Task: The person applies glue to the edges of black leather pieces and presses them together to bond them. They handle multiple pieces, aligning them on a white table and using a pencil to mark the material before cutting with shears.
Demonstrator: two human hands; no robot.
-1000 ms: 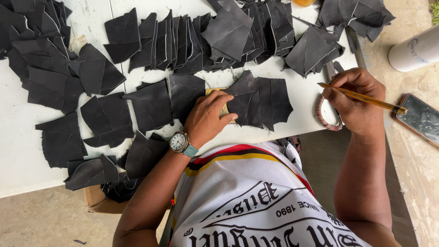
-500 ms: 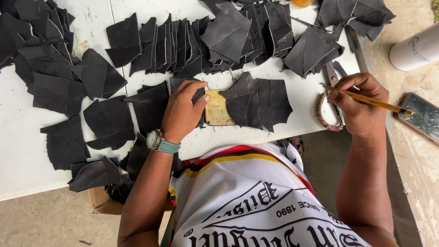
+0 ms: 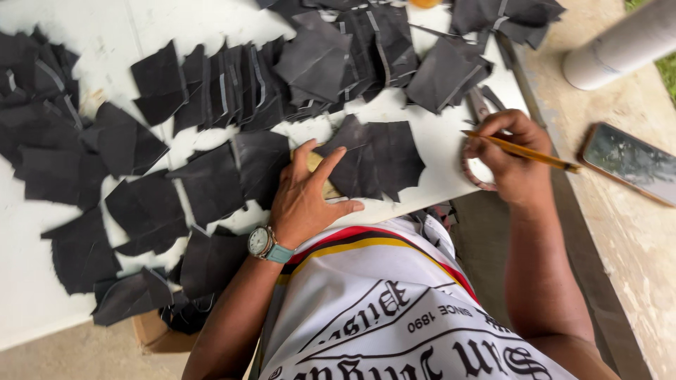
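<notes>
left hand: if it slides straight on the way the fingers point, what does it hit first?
Probably the black cut piece ahead: the left hand lies flat on the white table, its fingers pointing up-right and already at that piece's edge. Overlap is hard to judge.

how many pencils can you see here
1: a yellow pencil held in the right hand near the table's right edge. Others may be hidden under the black pieces.

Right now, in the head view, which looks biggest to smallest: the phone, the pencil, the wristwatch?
1. Phone, though partly cut off by the frame edge.
2. Pencil in the right hand: long but thin.
3. Wristwatch on the left hand's wrist.
</notes>
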